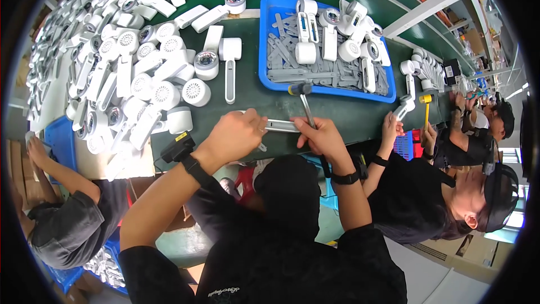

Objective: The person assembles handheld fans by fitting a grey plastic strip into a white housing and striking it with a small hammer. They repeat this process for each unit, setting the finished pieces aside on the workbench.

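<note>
My left hand is closed around one end of a white and grey handheld-fan handle, held level just over the near edge of the green table. The rest of that part is hidden under my fingers. At the handle's other end, my right hand presses thumb and fingertips near it. The same right hand grips a small hammer, its black and yellow head pointing up and away, its dark grip running down below the palm. Beyond both hands stands a blue tray with grey strips and several white handheld fans.
A big heap of white handheld fans covers the table's left side; one fan lies beside the tray. At right, a co-worker's hand holds a fan near a yellow mallet. Another person's arm reaches in at far left.
</note>
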A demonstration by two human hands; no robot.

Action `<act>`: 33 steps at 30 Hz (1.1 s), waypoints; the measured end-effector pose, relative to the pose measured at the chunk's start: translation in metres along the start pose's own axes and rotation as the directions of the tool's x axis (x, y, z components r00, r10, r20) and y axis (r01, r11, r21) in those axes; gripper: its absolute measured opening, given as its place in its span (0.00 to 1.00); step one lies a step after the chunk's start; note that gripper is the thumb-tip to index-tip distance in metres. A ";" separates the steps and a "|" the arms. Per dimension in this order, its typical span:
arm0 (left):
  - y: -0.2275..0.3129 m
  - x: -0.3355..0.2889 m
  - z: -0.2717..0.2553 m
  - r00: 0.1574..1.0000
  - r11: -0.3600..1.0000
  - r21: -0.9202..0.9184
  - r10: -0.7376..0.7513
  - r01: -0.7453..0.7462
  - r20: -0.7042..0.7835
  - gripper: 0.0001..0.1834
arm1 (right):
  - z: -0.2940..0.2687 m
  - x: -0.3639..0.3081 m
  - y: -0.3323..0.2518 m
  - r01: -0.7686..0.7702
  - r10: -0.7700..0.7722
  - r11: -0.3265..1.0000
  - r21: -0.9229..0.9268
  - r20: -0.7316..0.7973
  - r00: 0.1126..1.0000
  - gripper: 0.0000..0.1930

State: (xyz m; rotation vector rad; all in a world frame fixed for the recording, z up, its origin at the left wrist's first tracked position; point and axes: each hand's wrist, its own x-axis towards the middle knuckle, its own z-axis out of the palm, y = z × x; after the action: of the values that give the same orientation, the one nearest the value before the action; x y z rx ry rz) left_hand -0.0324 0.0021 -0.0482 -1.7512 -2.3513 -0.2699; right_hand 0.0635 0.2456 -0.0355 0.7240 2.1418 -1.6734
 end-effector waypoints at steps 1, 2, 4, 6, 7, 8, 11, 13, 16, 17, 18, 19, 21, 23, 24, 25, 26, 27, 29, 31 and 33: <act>-0.001 0.001 -0.001 0.999 0.999 -0.031 -0.010 0.009 -0.042 0.16 | -0.001 0.006 0.008 -0.055 0.048 0.987 0.152 0.055 0.997 0.17; -0.002 0.002 -0.002 0.996 0.998 -0.063 -0.025 0.020 -0.083 0.15 | 0.000 0.010 0.010 -0.117 0.086 0.948 0.296 0.118 0.989 0.17; -0.005 0.000 0.001 0.991 0.996 -0.089 -0.035 0.024 -0.126 0.15 | 0.003 0.010 0.012 -0.104 0.080 0.954 0.281 0.095 0.992 0.18; -0.003 0.001 0.003 0.985 0.993 -0.116 -0.036 0.016 -0.171 0.15 | 0.006 0.008 0.013 -0.088 0.074 0.958 0.272 0.062 0.995 0.18; 0.001 0.001 0.001 0.975 0.993 -0.109 -0.062 0.039 -0.215 0.15 | 0.007 0.006 0.014 -0.071 0.057 0.958 0.277 0.059 0.997 0.18; 0.003 0.003 -0.001 0.961 0.993 -0.101 -0.090 0.066 -0.260 0.15 | 0.007 0.006 0.014 -0.051 0.036 0.959 0.280 0.057 0.998 0.18; 0.010 0.019 -0.002 0.958 0.989 -0.141 -0.002 -0.040 -0.285 0.16 | 0.009 0.008 0.020 -0.017 0.007 0.957 0.291 0.035 0.999 0.17; 0.009 0.024 0.009 0.966 0.986 -0.152 0.021 -0.062 -0.257 0.17 | 0.011 0.006 0.021 -0.002 -0.006 0.957 0.291 0.027 1.000 0.17; 0.002 0.027 0.013 0.984 0.977 -0.200 0.041 -0.076 -0.175 0.18 | 0.011 0.010 0.020 0.001 -0.010 0.960 0.279 0.033 0.999 0.17; 0.001 0.026 0.012 0.992 0.972 -0.224 0.039 -0.064 -0.117 0.19 | 0.011 0.011 0.022 -0.004 -0.011 0.963 0.269 0.052 0.999 0.18; 0.002 0.026 0.012 0.993 0.972 -0.226 0.037 -0.062 -0.112 0.19 | 0.012 0.007 0.026 -0.008 -0.008 0.962 0.273 0.056 0.998 0.18; 0.002 0.024 0.011 0.994 0.976 -0.210 0.040 -0.061 -0.106 0.19 | 0.013 -0.001 0.031 0.107 -0.111 0.949 0.297 -0.003 0.994 0.19; 0.004 0.028 0.010 0.994 0.977 -0.204 0.043 -0.063 -0.102 0.20 | 0.004 -0.024 0.039 0.213 -0.202 0.926 0.311 -0.068 0.977 0.21; 0.005 0.036 0.008 0.989 0.968 -0.238 0.053 -0.085 -0.140 0.19 | -0.017 -0.059 0.036 0.082 -0.104 0.841 0.535 0.011 0.995 0.23; 0.004 0.035 0.008 0.988 0.971 -0.223 0.056 -0.088 -0.146 0.19 | -0.021 -0.069 0.036 0.075 -0.098 0.841 0.536 0.014 0.995 0.23; 0.004 0.034 0.008 0.988 0.969 -0.229 0.056 -0.088 -0.144 0.19 | -0.025 -0.077 0.036 0.006 -0.065 0.844 0.536 0.091 0.994 0.24; 0.004 0.033 0.009 0.988 0.969 -0.233 0.050 -0.083 -0.146 0.19 | -0.027 -0.083 0.034 -0.064 -0.029 0.844 0.533 0.165 0.986 0.24; 0.004 0.033 0.009 0.988 0.968 -0.239 0.046 -0.081 -0.149 0.20 | -0.027 -0.088 0.032 -0.071 -0.019 0.842 0.534 0.160 0.987 0.24; 0.005 0.036 0.013 0.986 0.967 -0.238 0.056 -0.093 -0.157 0.19 | -0.025 -0.095 0.030 -0.002 -0.087 0.836 0.549 0.135 0.987 0.24; 0.004 0.023 0.008 0.991 0.979 -0.198 0.030 -0.056 -0.132 0.17 | -0.004 -0.070 0.052 -0.043 -0.071 0.856 0.515 0.198 0.978 0.24; 0.004 0.027 0.013 0.990 0.972 -0.228 0.033 -0.064 -0.141 0.16 | -0.004 -0.071 0.053 -0.078 -0.015 0.883 0.463 0.193 0.981 0.24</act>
State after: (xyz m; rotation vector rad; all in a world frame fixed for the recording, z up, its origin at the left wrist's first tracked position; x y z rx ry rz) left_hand -0.0364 0.0317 -0.0530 -1.8224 -2.2528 -0.6594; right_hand 0.1524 0.2453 -0.0384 0.6801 1.5947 -2.1768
